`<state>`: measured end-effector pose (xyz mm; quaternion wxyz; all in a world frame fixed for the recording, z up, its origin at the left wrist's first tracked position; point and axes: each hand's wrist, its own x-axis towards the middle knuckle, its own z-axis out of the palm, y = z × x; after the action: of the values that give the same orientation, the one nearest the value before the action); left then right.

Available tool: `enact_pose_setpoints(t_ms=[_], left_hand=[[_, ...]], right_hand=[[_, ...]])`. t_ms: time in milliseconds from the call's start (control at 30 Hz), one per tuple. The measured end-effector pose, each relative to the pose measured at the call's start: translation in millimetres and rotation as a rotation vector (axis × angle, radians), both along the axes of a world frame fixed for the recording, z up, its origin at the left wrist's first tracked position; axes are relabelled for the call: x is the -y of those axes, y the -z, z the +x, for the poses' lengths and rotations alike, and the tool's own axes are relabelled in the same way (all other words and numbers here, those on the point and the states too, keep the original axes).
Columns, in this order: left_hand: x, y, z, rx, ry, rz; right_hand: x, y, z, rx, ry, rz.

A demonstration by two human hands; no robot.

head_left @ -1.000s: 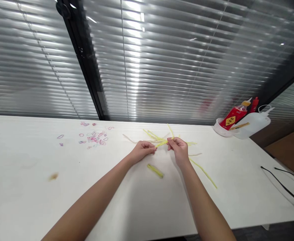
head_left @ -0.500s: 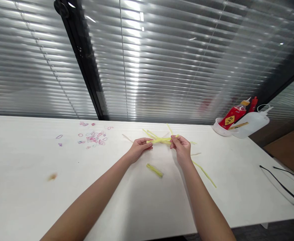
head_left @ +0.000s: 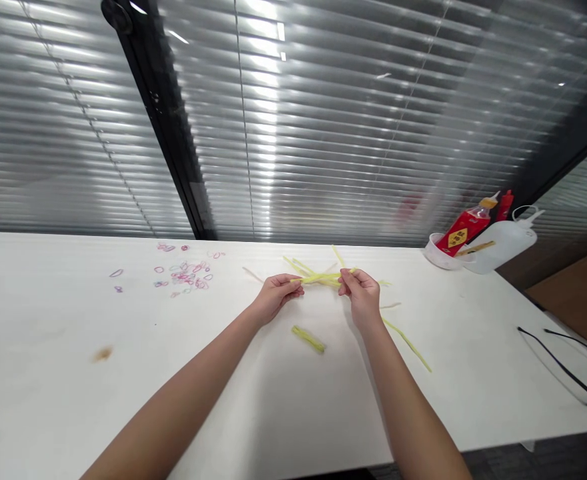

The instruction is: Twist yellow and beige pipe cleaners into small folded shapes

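Observation:
My left hand has its thumb and fingers pinched on one end of a few thin yellow strips. At the other end of the strips, my right hand is closed in a pinch. The strips stretch roughly level between both hands, above the white table. More loose yellow strips lie crossed just behind, partly hidden by the held ones. A short bundle of yellow strips rests between my forearms. One long bent yellow strip lies right of my right wrist.
Small coloured elastic bands are scattered at the left of the white table. At the back right stand a white bowl, a red bottle and a translucent squeeze bottle. Black glasses lie near the right edge; blinds hang behind.
Almost nothing differs. Both hands keep their pinch on the yellow strips, and the whole view has shifted very slightly.

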<state>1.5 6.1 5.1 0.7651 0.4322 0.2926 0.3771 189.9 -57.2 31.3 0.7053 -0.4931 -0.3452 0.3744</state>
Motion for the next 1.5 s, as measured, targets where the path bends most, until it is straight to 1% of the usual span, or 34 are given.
enact_pose_setpoints(t_ms=[200,467,800,900,1000,1133,1233,1300,1400,1500], left_hand=[[0.9,-0.3,0.7,0.009,-0.032,-0.01],[2.7,-2.0,1.1,-0.018,-0.08,-0.001],[2.6,-1.0,1.2,-0.009,-0.083,-0.007],[2.5,-1.7,1.4,-0.015,-0.07,-0.006],[2.3,-2.4,1.6,-0.026,-0.059,0.01],[1.9,-2.3,1.2,-0.015,-0.06,-0.018],[1.5,-1.6,0.7,-0.002,-0.021,-0.003],[1.4,-1.4,0.4,0.004,-0.002,0.011],[1.9,-2.3,0.5,-0.003,0.012,0.023],[2.7,-4.5,1.0,-0.032,0.037,0.051]], right_hand=[[1.2,-1.0,-0.7,0.003,-0.001,0.0],[1.3,-1.4,-5.6,-0.009,0.046,-0.019],[0.9,-0.4,-11.0,-0.039,0.082,-0.031],[0.5,-0.6,-15.1,-0.048,0.08,-0.027],[-0.1,0.8,-19.6,-0.045,0.048,-0.013],[-0.2,8.2,-28.4,0.06,0.005,-0.045],[0.6,16.1,-37.5,0.163,0.028,-0.097],[1.0,20.0,-42.3,0.192,0.049,-0.096],[0.9,21.9,-45.2,0.184,0.08,-0.07],[0.8,19.9,-45.6,0.139,0.114,-0.029]])
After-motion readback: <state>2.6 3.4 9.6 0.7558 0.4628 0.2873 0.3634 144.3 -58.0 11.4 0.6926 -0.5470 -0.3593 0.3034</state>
